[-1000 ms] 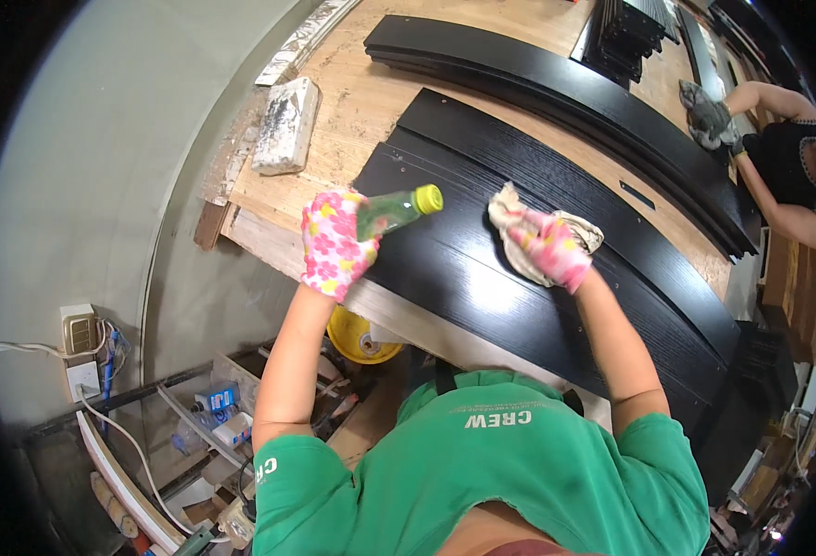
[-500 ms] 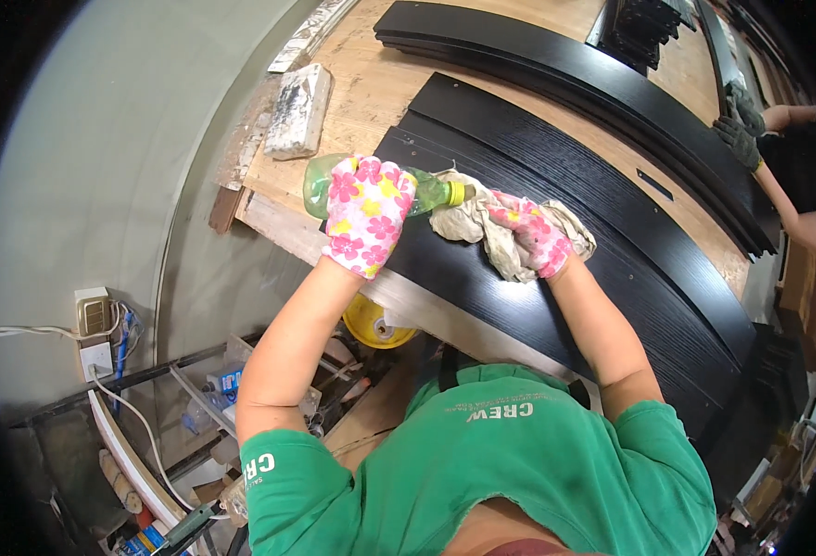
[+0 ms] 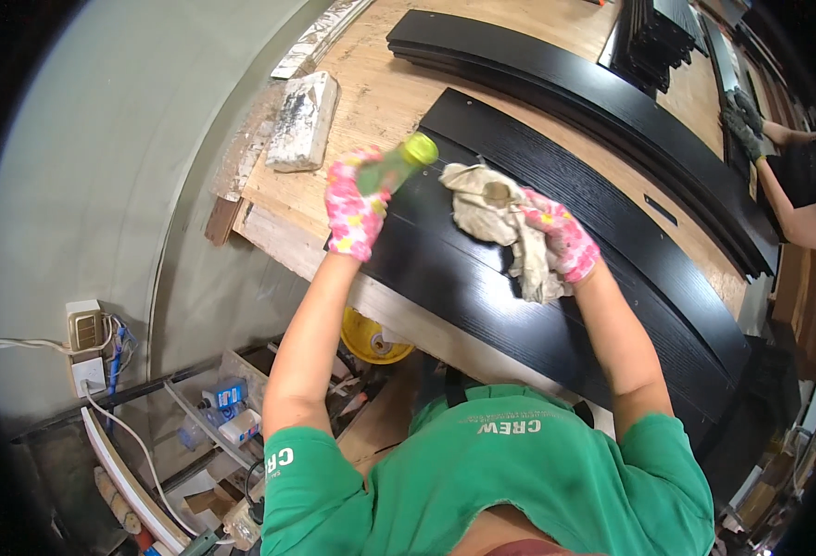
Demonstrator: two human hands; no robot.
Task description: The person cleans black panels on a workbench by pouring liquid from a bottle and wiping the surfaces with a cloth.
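Observation:
My left hand [image 3: 352,211], in a flowered glove, is closed around a green plastic bottle [image 3: 391,172]. The bottle is blurred, and its yellow-green cap [image 3: 419,148] points up and to the right. A crumpled, off-white rag [image 3: 482,208] is gripped in my right hand [image 3: 565,239], which wears a matching glove. A round damp patch shows on the rag, close to the bottle. Under both hands lie black wood-grained boards [image 3: 426,236], side by side on the wooden table [image 3: 371,74]. The rag hangs over them; whether it touches is unclear.
More black boards [image 3: 556,65] lie stacked at the table's far side. A paint-stained white block [image 3: 303,122] rests at the left edge. Another person's gloved hands [image 3: 743,125] are at the far right. Below the table is a yellow wheel-like object [image 3: 363,341].
The bottle has gone from lying sideways over the rag to tipping upward, clear of the rag. My right hand has shifted slightly down and right with the rag, now showing a damp patch.

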